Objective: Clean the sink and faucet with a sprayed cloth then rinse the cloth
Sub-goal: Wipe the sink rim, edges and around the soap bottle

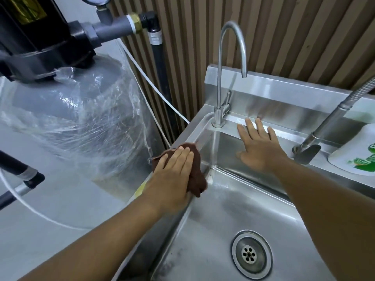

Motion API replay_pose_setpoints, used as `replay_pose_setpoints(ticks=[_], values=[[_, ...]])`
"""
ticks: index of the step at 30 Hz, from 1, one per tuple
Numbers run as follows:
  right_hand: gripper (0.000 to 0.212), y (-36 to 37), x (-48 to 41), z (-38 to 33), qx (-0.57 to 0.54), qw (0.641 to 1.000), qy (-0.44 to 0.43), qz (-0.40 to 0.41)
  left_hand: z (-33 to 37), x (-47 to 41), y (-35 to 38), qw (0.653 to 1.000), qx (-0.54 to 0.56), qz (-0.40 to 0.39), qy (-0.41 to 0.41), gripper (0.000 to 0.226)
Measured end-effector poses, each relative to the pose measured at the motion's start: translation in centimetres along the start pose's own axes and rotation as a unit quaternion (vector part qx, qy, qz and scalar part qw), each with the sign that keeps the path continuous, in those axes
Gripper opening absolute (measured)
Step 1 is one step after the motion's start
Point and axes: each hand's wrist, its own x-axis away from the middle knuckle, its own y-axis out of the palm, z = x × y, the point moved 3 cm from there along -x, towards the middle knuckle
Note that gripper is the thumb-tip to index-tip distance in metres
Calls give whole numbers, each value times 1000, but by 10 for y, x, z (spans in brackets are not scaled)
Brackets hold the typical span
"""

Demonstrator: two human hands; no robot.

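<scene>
Sink (213, 220), stainless steel, fills the lower right of the view; a plastic-wrapped grey tank (81, 118) stands just beside its left edge. The gooseneck faucet (220, 78) rises from the back left corner of the rim. The right grip (259, 147) is released, fingers spread flat over the back wall and ledge. The left grip (174, 171), fingers straight, presses the brown cloth (194, 181) flat onto the sink's left rim. The round drain (251, 254) sits in the basin floor.
</scene>
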Motion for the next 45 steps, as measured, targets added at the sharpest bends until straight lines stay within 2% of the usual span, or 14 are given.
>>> replay_pose_setpoints(ticks=[2, 5, 10, 14, 17, 22, 25, 28, 29, 32, 34, 39, 42, 45], values=[[81, -1, 1, 0, -4, 1000, 2, 0, -2, 35, 8, 1000, -5, 25, -7, 88], [82, -1, 2, 0, -2, 1000, 2, -2, 1, 39, 12, 998, 4, 17, -63, 92], [82, 1, 0, -1, 1, 1000, 1, -3, 3, -54, -4, 992, 35, -36, -118, 98], [83, 1, -1, 0, 2, 1000, 3, -7, -1, -131, -15, 989, 71, -62, -112, 102], [83, 1, -1, 1, -1, 1000, 3, -8, -4, -156, -18, 990, 78, -66, -100, 104], [83, 2, -1, 0, 2, 1000, -2, -3, 5, -107, -13, 996, 21, -47, -77, 92], [82, 1, -1, 0, 4, 1000, -2, -3, 8, -46, -4, 996, -11, -32, -82, 97], [82, 3, 0, 1, 3, 1000, -3, -1, 10, 0, 3, 993, -22, -54, -106, 113], [83, 3, 0, 1, 1, 1000, -2, -1, 11, 4, 4, 992, -18, -53, -117, 111], [83, 3, -1, 0, 0, 1000, 1, -7, 12, -13, 1, 990, -12, -8, -140, 87], [83, 2, 0, 0, 3, 1000, 1, -2, 13, -38, 0, 989, -20, 7, -144, 79], [84, 3, -1, 0, 7, 1000, 2, 0, 22, -117, -8, 986, -3, -15, -166, 97], [84, 3, -2, 0, 10, 1000, 4, 6, 27, -145, -8, 979, -10, 2, -204, 92], [84, 3, -1, 0, 8, 1000, -1, 6, 28, -134, -2, 977, -51, 10, -207, 88]])
